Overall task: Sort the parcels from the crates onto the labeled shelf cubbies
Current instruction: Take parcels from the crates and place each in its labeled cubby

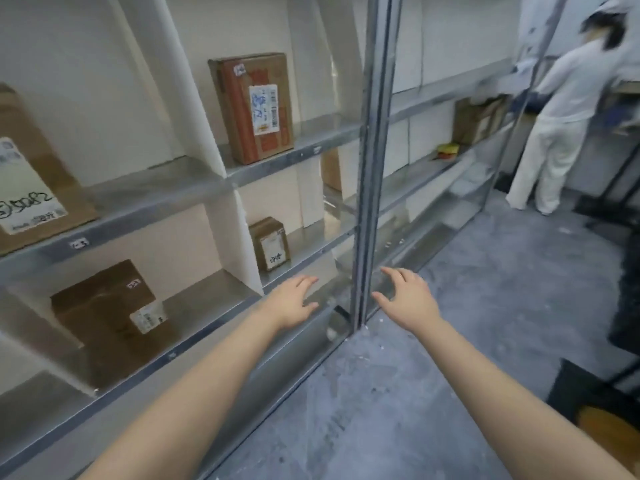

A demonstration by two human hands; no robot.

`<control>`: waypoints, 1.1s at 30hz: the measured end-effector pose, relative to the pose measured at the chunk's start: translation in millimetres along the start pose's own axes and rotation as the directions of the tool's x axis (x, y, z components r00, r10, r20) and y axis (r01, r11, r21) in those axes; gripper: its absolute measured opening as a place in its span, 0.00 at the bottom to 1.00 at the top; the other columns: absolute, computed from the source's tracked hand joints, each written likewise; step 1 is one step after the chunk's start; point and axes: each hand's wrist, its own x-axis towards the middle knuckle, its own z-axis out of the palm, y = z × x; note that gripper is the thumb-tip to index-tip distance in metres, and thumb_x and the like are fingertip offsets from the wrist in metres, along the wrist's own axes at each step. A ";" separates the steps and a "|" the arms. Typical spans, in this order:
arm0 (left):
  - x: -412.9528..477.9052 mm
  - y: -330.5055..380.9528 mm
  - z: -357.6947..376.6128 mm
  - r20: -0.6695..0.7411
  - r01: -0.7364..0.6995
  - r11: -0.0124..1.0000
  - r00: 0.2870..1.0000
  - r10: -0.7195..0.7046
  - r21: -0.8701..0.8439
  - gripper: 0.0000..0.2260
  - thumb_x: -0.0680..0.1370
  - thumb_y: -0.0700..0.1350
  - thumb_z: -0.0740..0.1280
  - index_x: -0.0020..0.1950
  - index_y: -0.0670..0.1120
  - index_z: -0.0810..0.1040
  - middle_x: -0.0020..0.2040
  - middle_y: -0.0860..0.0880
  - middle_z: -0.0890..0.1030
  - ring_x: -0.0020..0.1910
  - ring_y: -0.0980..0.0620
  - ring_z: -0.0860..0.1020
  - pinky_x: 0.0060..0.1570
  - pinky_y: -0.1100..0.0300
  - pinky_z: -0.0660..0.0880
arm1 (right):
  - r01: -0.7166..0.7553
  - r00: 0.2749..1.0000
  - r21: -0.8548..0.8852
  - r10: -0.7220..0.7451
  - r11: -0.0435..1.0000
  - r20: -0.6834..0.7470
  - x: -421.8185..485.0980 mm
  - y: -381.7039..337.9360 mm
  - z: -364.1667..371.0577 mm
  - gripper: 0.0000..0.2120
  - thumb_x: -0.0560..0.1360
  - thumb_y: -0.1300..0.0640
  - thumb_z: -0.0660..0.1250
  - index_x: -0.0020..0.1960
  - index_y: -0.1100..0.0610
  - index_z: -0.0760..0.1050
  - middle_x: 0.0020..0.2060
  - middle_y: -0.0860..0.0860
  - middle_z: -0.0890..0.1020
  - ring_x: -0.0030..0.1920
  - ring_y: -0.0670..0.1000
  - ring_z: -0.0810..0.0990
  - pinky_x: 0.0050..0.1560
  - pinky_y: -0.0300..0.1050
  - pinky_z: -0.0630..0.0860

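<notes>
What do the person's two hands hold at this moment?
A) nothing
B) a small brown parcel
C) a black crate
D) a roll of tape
A: the left hand and the right hand are stretched out near the shelf, fingers straight and empty.

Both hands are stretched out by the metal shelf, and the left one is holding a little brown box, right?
Not quite. The head view shows the left hand holding nothing, its fingers open, like the right hand. Both are stretched out by the metal shelf. The little brown box sits in a cubby beyond the hand, untouched.
</notes>
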 end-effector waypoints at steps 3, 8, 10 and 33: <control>47.7 44.7 11.4 0.019 -0.111 0.993 0.994 0.112 -0.041 0.28 0.82 0.53 0.62 0.80 0.50 0.57 0.79 0.47 0.60 0.77 0.47 0.59 0.75 0.53 0.57 | -0.146 0.987 -0.016 0.145 0.989 -0.068 -8.3 46.8 -14.3 0.30 0.77 0.40 0.62 0.76 0.48 0.61 0.73 0.52 0.65 0.75 0.56 0.59 0.75 0.59 0.54; 121.4 121.4 33.8 0.070 -0.338 0.941 0.939 0.336 0.010 0.29 0.82 0.53 0.62 0.80 0.50 0.57 0.79 0.47 0.59 0.78 0.49 0.57 0.76 0.56 0.52 | -0.349 0.934 -0.062 0.341 0.935 -0.108 -21.7 120.9 -37.0 0.31 0.77 0.39 0.62 0.77 0.46 0.59 0.75 0.51 0.63 0.77 0.55 0.56 0.76 0.60 0.49; 155.3 150.4 37.7 0.096 -0.430 0.902 0.900 0.425 0.038 0.29 0.82 0.54 0.62 0.80 0.49 0.56 0.79 0.48 0.59 0.78 0.49 0.56 0.75 0.58 0.50 | -0.401 0.913 -0.095 0.388 0.911 -0.125 -17.9 152.0 -49.8 0.31 0.77 0.39 0.61 0.77 0.47 0.59 0.74 0.51 0.64 0.76 0.55 0.57 0.76 0.61 0.50; 599.3 421.6 63.6 0.202 -0.832 0.554 0.544 0.814 0.007 0.29 0.82 0.54 0.62 0.80 0.52 0.55 0.81 0.49 0.55 0.79 0.49 0.53 0.76 0.56 0.50 | -0.741 0.581 0.100 0.708 0.664 -0.401 208.3 442.0 -169.6 0.31 0.79 0.40 0.61 0.78 0.50 0.59 0.75 0.50 0.64 0.76 0.52 0.60 0.76 0.54 0.55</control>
